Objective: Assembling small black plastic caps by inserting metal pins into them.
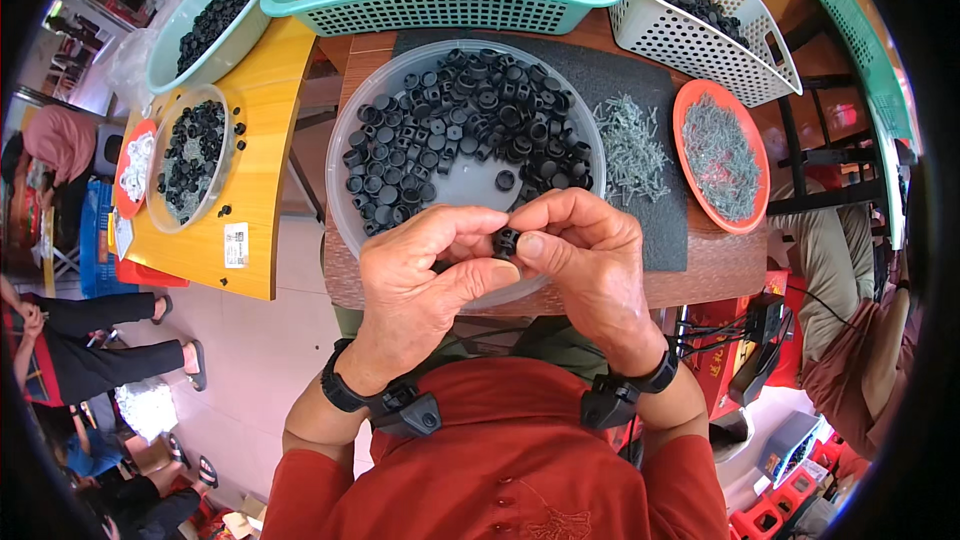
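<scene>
Between my fingertips is a small round black plastic part [506, 242] with holes in its side. My left hand [412, 268] pinches it from one side, thumb and index finger closed. From the other side my right hand [600, 265] grips it, its thumb pressed against the part. Both hands are over the near edge of a round translucent tub [338, 165], partly covering it. Many similar black plastic parts [425, 135] lie in the tub, with bare bottom showing near the middle. Whether my fingers also hold a screw is hidden.
Right of the tub, loose silver screws [632, 150] lie on a dark mat [660, 230], beside an orange plate [690, 105] of screws. Behind stand a green basket [440, 15] and a white basket [700, 65] with black parts. At left, a yellow table [262, 160] bears more containers.
</scene>
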### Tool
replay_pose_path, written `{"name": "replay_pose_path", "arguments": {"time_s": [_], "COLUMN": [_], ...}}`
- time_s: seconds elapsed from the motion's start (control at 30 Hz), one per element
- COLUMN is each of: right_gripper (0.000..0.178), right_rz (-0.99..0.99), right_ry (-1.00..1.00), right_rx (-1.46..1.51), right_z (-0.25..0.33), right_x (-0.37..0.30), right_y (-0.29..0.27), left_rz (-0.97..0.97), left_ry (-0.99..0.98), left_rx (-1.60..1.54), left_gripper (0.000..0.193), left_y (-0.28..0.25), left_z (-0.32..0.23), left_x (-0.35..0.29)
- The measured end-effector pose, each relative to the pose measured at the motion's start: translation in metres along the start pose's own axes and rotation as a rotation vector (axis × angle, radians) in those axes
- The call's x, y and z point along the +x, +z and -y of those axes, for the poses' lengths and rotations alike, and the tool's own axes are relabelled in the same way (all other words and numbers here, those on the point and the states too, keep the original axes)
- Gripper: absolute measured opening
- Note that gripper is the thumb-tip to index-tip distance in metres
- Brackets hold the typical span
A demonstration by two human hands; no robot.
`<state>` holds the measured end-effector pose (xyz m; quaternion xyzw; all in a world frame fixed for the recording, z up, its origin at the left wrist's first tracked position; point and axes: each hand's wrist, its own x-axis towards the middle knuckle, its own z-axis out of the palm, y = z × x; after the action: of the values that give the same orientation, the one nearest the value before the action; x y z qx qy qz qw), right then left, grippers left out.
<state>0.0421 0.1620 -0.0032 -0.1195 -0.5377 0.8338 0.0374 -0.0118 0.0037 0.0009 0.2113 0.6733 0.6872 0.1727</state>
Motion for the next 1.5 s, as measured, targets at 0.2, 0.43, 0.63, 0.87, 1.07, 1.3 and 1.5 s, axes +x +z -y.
{"name": "replay_pose_path", "arguments": {"time_s": [0.2, 0.43, 0.63, 0.87, 1.07, 1.3, 1.5], "right_gripper": [0.012, 0.014, 0.015, 0.016, 0.017, 0.018, 0.014], "right_rz": [0.028, 0.048, 0.052, -0.014, -0.017, -0.048, -0.062], "right_ry": [-0.043, -0.077, -0.152, -0.2, -0.339, -0.273, -0.223], "right_rx": [0.005, -0.053, -0.087, -0.089, -0.31, -0.251, -0.21], "right_z": [0.001, -0.001, -0.002, -0.005, -0.011, -0.009, -0.004], "right_x": [-0.002, 0.001, 0.0, -0.002, -0.007, -0.008, -0.004], "right_y": [-0.001, -0.002, 0.0, 0.004, 0.004, 0.008, 0.007], "left_rz": [0.027, 0.095, 0.083, 0.12, 0.1, 0.105, 0.118], "left_ry": [0.017, 0.06, 0.012, 0.16, 0.201, 0.347, 0.435], "left_rx": [0.049, 0.169, 0.097, 0.28, 0.329, 0.492, 0.54], "left_gripper": [0.033, 0.031, 0.029, 0.03, 0.028, 0.029, 0.028], "left_y": [0.0, -0.005, -0.006, -0.006, -0.005, -0.003, -0.003], "left_z": [-0.008, -0.008, -0.009, -0.004, -0.003, 0.0, 0.003], "left_x": [0.002, 0.008, 0.009, 0.015, 0.009, 0.012, 0.023]}}
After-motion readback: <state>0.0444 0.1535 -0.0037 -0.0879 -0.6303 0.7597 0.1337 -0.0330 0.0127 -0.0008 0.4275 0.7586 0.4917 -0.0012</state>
